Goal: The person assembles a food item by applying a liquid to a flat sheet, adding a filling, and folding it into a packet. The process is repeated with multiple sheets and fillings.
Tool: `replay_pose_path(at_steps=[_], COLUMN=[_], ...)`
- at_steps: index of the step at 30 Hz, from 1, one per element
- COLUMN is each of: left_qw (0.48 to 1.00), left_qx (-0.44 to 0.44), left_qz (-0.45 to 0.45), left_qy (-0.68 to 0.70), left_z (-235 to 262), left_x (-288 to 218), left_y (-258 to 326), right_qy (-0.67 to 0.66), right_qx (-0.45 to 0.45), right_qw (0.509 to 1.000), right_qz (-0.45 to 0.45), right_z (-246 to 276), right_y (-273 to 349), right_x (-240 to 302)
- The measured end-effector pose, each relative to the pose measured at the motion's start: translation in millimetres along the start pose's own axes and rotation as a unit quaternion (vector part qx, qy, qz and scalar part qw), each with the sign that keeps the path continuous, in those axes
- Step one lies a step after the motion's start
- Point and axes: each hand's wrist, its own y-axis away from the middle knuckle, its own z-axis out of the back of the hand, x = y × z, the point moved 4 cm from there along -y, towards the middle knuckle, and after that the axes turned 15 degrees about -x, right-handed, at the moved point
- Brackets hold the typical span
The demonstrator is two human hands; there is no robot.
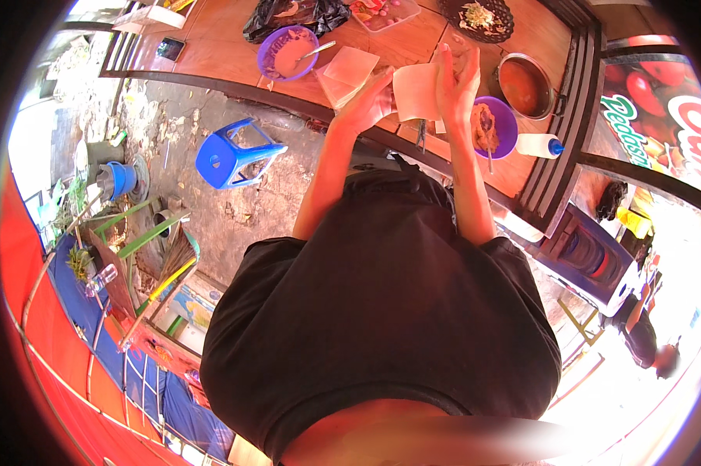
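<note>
A pale, thin square sheet that looks like a pastry wrapper (pixel 416 92) is between my hands at the table's near edge. My left hand (pixel 370 102) reaches beside its left edge, fingers stretched out, partly over a stack of similar wrappers (pixel 349 71). On the other side, my right hand (pixel 458 87) is upright with fingers extended, meeting the sheet's right edge. Whether the sheet rests on the table or is lifted, I cannot tell. A purple bowl of chunky filling with a spoon (pixel 486 128) stands just right of my right wrist.
On the wooden table (pixel 218 35) are a purple bowl of pale batter (pixel 288 54), a black plastic bag (pixel 296 17), a steel pot of reddish liquid (pixel 525 85), a dark woven plate of shredded food (pixel 479 17) and a white squeeze bottle (pixel 538 146). A blue stool (pixel 230 155) stands left.
</note>
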Motion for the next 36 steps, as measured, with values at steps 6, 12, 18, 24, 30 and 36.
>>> replay_pose_path(at_steps=[6,12,18,24,30,36], left_qw=[0.990,0.986,0.993,0.991,0.987,0.981], left_qx=[0.065,0.061,-0.117,-0.125,-0.086,0.002], left_qz=[-0.002,-0.034,0.029,-0.036,0.000,0.034], left_qy=[0.124,0.152,0.007,0.006,0.136,0.193], left_z=[-1.5,-17.6,-2.1,21.0,11.7,-7.5], left_x=[15.1,29.9,37.7,33.1,25.3,5.4], left_y=[-13.7,-4.2,-12.6,-23.4,-19.8,-1.2], right_qy=[0.024,0.018,0.068,0.169,0.405,0.280], right_qx=[-0.027,-0.051,-0.003,0.046,0.083,0.092], right_qw=[0.999,0.998,0.992,0.976,0.910,0.916], right_qz=[-0.016,-0.023,-0.106,0.128,-0.037,-0.274], right_z=[-3.8,-10.1,2.1,83.8,177.8,195.5], right_y=[5.8,11.8,23.1,27.8,51.9,71.8], right_x=[-16.1,-14.9,-14.2,-17.9,-85.6,-109.3])
